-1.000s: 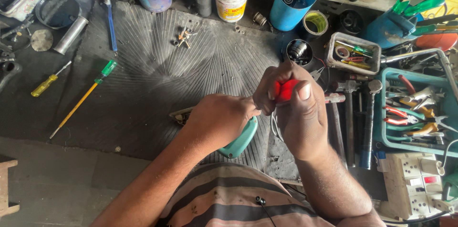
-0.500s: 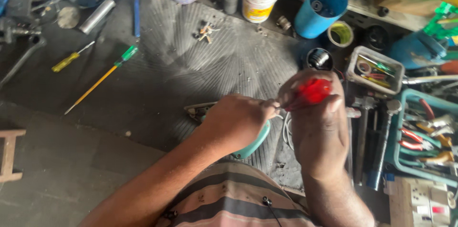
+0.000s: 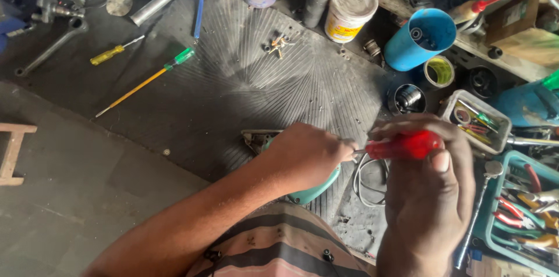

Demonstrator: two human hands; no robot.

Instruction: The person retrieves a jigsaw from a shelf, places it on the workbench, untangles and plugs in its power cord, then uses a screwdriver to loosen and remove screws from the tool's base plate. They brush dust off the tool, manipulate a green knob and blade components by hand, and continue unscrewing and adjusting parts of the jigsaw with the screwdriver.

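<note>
The right hand (image 3: 434, 195) is clenched around a red-handled screwdriver (image 3: 404, 145), whose long axis lies roughly level with the tip pointing left into the left hand (image 3: 305, 157), which is closed over a teal-edged appliance (image 3: 314, 190) on the ribbed black mat (image 3: 244, 85). Just past the hands a coil of white wire (image 3: 367, 181) lies on the mat, and beyond it stand a round white tin with a yellow label (image 3: 349, 12), a blue pipe section (image 3: 420, 38) lying open-end up and a roll of yellow-green tape (image 3: 439, 71). Left on the mat lie a green-handled screwdriver (image 3: 145, 81) and a yellow-handled one (image 3: 113, 52), both pointing down-left, while a teal tray of pliers (image 3: 524, 207) sits at the right edge.
</note>
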